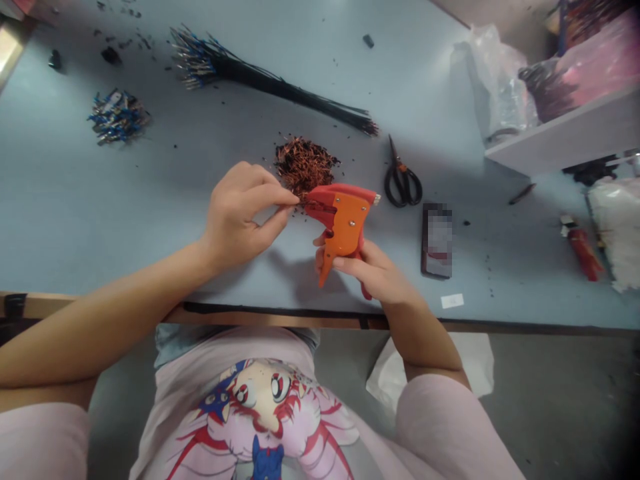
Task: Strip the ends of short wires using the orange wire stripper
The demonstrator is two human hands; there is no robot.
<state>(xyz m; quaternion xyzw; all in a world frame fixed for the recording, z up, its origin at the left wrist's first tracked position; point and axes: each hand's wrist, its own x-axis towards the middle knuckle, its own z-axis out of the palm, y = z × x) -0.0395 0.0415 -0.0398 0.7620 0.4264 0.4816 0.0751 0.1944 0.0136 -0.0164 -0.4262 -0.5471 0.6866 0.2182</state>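
An orange wire stripper sits near the workbench's centre, gripped in the right hand, fingers wrapped round its handle, as the left hand pinches a dark wire at its jaws above a pale blue workbench. A heap of copper-coloured scraps lies just beyond, black-handled scissors to the right, a bundle of black wires farther off.

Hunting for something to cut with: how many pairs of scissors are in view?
1. A black-handled pair lies on the blue table, to the right of the orange wire stripper. Another could be hidden behind the plastic bag.
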